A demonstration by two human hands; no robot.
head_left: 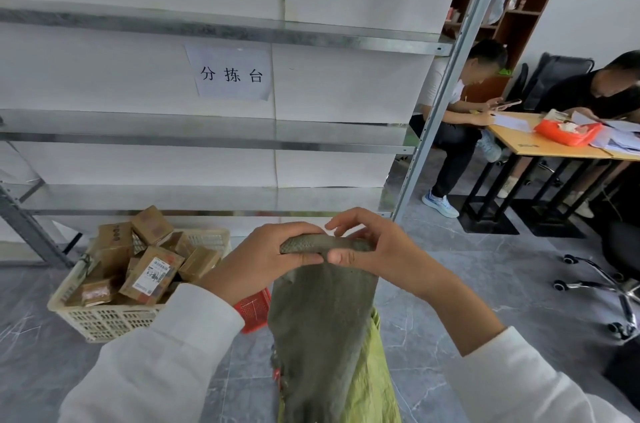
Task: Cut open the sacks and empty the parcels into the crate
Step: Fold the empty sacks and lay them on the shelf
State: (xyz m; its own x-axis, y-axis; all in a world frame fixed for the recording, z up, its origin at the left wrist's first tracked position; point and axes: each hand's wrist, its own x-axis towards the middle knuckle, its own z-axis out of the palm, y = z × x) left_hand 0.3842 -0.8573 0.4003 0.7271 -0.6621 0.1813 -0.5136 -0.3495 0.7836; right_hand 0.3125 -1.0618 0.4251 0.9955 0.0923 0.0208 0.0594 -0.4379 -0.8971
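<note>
Grey-green woven sack (322,325), top edge rolled | left grip (266,258), right grip (375,249) both pinch it

Grey sack (322,336) ran off the btm edge, lower end unseen; its top rim lay partly under left hand (263,259) & right hand (374,249). Behind it, green sack (372,381) showed only a strip at its right. Red basket (254,310) left of it was mostly hidden by sleeve (194,318). Labels on parcels (152,275) further left: too small to read.
</note>
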